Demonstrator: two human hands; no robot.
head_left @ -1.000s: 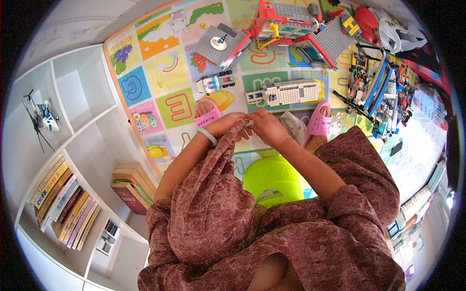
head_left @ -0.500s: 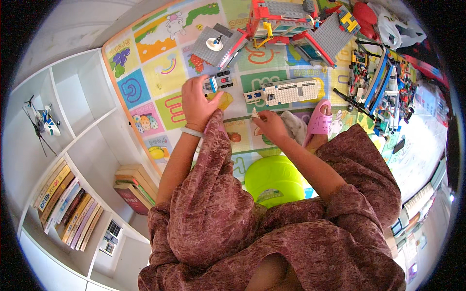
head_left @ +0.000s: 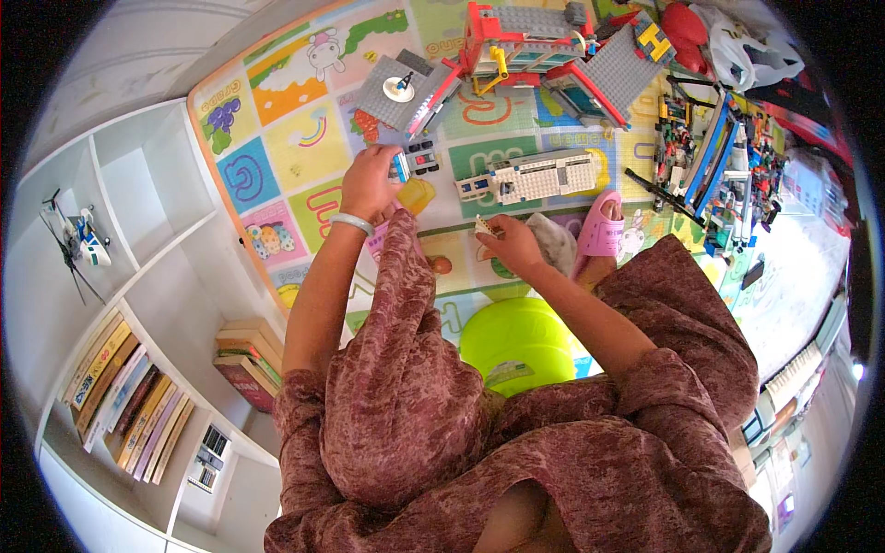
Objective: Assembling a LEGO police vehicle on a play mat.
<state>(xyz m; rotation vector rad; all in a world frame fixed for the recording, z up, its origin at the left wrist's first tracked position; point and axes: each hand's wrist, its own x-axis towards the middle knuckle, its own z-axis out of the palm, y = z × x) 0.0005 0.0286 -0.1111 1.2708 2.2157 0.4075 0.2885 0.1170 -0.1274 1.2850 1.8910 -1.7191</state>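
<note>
My left hand is closed round the back end of a small toy brick car in grey, blue and white with black wheels. The car sits on the patterned play mat, and its rear is hidden behind my fingers. Between the thumb and fingertips of my right hand is a small white toy brick piece, held low over the mat. Just beyond that hand lies a long white brick-built vehicle body with a blue end.
A red and grey brick building stands at the far side, with grey plates beside it. Loose bricks heap up at the right. A lime-green stool is near my knees; white shelves hold books at the left.
My left hand has turned and its fingers have folded closer around the car's rear, covering more of it. My right hand still pinches the white piece; the view has shifted slightly.
</note>
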